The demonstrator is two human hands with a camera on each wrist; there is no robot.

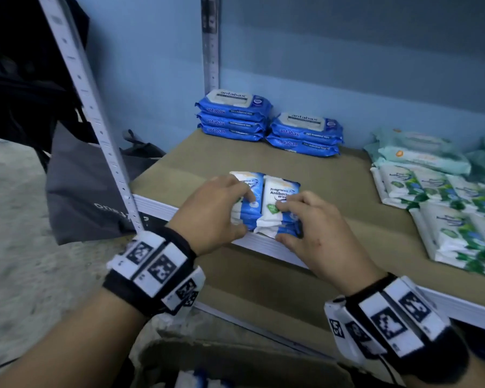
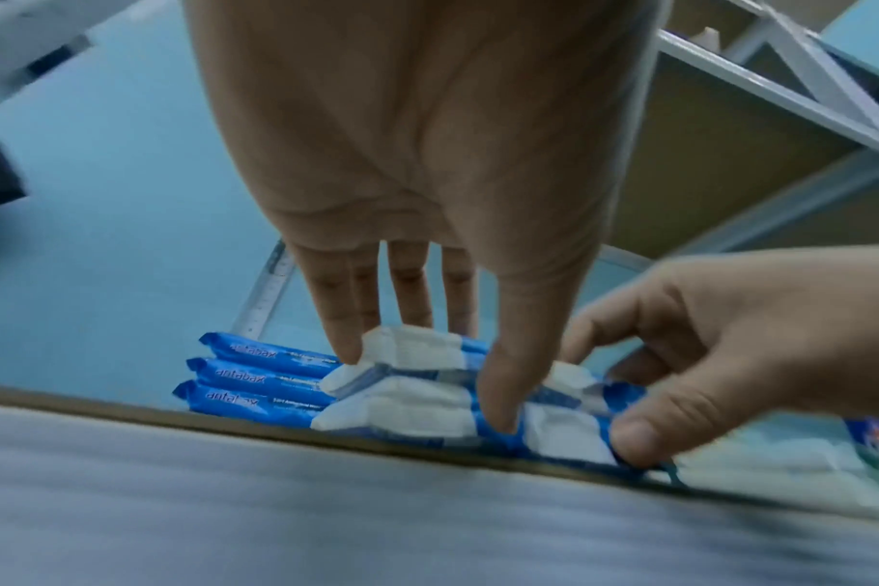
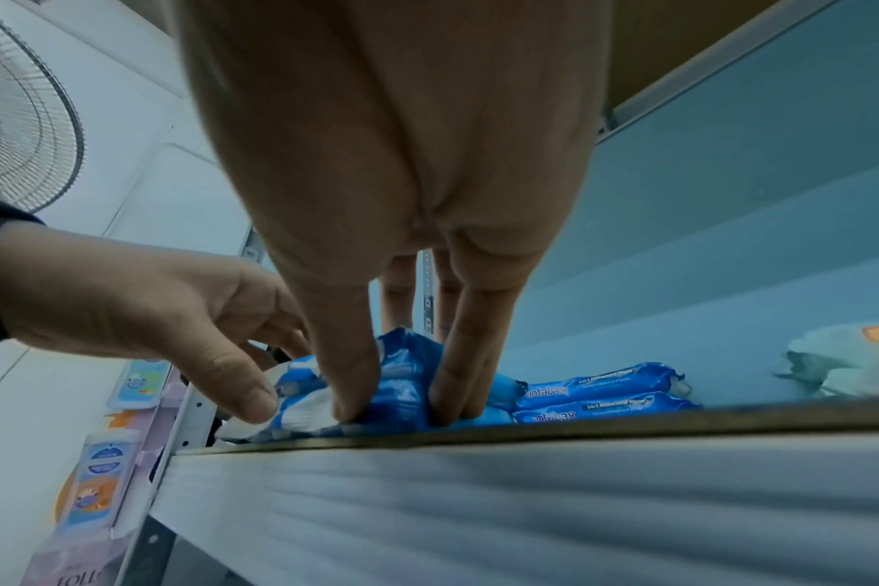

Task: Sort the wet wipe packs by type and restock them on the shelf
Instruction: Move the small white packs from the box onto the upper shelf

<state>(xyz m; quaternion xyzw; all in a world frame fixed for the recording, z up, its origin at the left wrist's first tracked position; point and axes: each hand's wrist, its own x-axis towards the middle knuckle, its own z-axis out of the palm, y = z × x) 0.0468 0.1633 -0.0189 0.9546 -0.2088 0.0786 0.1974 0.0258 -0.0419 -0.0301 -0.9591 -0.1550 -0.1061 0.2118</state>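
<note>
at the shelf (image 1: 347, 191) edge, both hands' curled fingers grip what look like stacked white-blue packs (image 1: 266, 203).

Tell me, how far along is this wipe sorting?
Partway, it seems. Done: two stacks of blue antabax packs at the back of the shelf, green-leaf packs laid out at right. In hand: the left hand and right hand grip white-and-blue antibacterial packs at the front edge. Left: packs in the carton below.
</note>
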